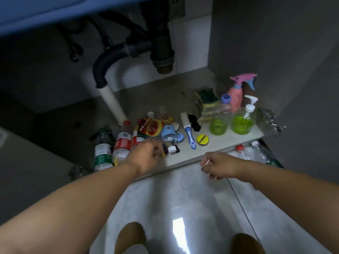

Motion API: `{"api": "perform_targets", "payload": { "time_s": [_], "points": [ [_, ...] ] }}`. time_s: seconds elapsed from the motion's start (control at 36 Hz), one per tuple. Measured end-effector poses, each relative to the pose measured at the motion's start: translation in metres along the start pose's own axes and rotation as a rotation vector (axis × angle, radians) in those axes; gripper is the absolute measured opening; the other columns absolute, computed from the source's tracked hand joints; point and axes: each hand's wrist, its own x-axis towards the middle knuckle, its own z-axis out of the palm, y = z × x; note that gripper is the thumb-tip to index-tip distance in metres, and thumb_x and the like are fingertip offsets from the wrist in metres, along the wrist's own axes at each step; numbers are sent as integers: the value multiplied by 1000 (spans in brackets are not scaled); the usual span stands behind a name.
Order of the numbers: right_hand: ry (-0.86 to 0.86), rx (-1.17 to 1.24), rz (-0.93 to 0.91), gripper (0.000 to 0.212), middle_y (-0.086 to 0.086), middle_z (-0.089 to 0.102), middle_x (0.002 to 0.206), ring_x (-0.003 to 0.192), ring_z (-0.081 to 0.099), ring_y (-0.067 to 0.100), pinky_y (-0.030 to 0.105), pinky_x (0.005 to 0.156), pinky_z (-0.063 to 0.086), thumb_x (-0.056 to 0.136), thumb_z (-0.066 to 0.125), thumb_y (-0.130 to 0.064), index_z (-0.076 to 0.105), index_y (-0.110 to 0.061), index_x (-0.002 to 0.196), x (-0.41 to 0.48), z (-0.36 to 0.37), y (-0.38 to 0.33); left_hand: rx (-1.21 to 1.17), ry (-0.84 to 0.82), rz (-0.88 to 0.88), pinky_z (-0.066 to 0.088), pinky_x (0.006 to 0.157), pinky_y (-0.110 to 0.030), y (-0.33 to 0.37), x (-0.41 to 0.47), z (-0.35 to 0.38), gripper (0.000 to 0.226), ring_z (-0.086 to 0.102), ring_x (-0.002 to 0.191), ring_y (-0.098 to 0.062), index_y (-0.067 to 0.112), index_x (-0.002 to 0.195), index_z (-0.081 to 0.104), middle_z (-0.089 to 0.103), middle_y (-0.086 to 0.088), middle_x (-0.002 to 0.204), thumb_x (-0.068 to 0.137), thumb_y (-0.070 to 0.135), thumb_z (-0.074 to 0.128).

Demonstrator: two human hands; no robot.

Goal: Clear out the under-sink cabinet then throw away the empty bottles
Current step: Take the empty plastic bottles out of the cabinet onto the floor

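Observation:
The open under-sink cabinet has a grey shelf floor (pixel 165 96) strewn with things. At its front left lie clear plastic bottles, one with a red label (pixel 122 143) and one with a green label (pixel 102 153). My left hand (pixel 146 155) reaches in over the small items beside them; it is blurred and its grip is unclear. My right hand (pixel 218 165) hovers at the shelf's front edge, fingers curled with nothing in them. More clear bottles (pixel 256 153) lie on the floor at the right.
On the shelf stand a pump bottle of green liquid (pixel 242 120), a purple-capped bottle (pixel 220 120), a pink spray bottle (pixel 235 96) and sponges (pixel 207 101). A blue brush (pixel 189 137), yellow tin (pixel 202 139), blue cup (pixel 167 132) and red pouch (pixel 150 127) lie nearby. Drain pipes (pixel 161 44) hang overhead.

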Motion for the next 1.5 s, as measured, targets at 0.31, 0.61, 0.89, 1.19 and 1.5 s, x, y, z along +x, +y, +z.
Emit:
{"api": "perform_targets", "payload": {
  "time_s": [0.31, 0.61, 0.89, 1.19, 1.5],
  "points": [
    [260, -27, 100, 39, 14, 68, 111, 101, 68, 31, 48, 86, 60, 84, 70, -45, 60, -15, 106, 80, 34, -91, 147, 236, -501, 40, 101, -46, -70, 14, 7, 79, 46, 128, -32, 24, 133, 54, 52, -9, 136, 72, 75, 57],
    [367, 296, 241, 36, 22, 70, 97, 84, 72, 38, 56, 79, 60, 85, 71, -29, 62, -2, 107, 118, 71, -88, 164, 212, -541, 39, 96, -42, -59, 27, 20, 59, 58, 115, -31, 19, 128, 49, 63, -12, 122, 87, 61, 57],
    [439, 320, 160, 41, 26, 73, 96, 84, 72, 41, 55, 83, 59, 87, 69, -33, 68, 5, 103, 90, 35, -90, -151, 319, -621, 49, 83, -33, -62, 14, -11, 47, 66, 103, -33, 20, 113, 60, 69, -9, 109, 78, 50, 68],
    [553, 454, 31, 25, 16, 66, 78, 62, 62, 28, 38, 60, 58, 90, 70, -29, 59, -8, 80, -5, -19, -117, -749, 125, -714, 59, 85, -38, -38, -30, -73, 45, 68, 95, -30, 14, 108, 60, 68, -9, 104, 74, 28, 85],
    [811, 556, -144, 40, 12, 61, 87, 86, 66, 36, 58, 79, 59, 76, 62, -40, 57, -6, 96, -103, -31, -112, -1018, -195, -616, 55, 88, -39, 20, -97, -99, 30, 67, 87, -20, 17, 106, 60, 70, -8, 97, 82, 4, 72]
  ]
}}
